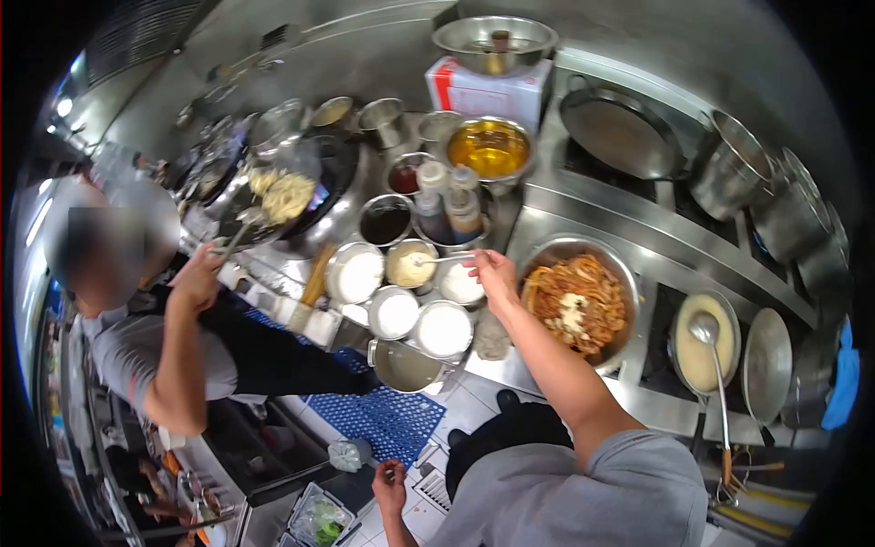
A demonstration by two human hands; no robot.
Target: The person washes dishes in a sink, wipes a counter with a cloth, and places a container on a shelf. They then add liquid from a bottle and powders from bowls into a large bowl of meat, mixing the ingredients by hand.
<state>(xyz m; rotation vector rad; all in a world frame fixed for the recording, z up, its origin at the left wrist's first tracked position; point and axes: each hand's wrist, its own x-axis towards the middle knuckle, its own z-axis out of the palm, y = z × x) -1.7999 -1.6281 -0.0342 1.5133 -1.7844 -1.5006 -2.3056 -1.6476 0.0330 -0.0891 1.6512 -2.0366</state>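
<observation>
My right hand (493, 273) is closed on the handle of a spoon (447, 259). The spoon's bowl end is at a round container of pale yellow granules (412, 264). Close around it stand containers of white powder (355, 273) and one of dark liquid (386, 220). Right of my hand, a large steel bowl (629, 310) holds reddish-brown mixed food (583, 283) with a pale yellow heap (572, 312) on top. Down by my side hangs my left hand (390, 486), fingers loosely curled and apart, with nothing visible in it.
On the left a co-worker (173, 356) holds a ladle over a wok of noodles (281, 198). Squeeze bottles (447, 202) and a bowl of yellow oil (492, 150) stand behind. At right are a pan of pale batter-like liquid (693, 360) with a ladle, and a dark pan (620, 128).
</observation>
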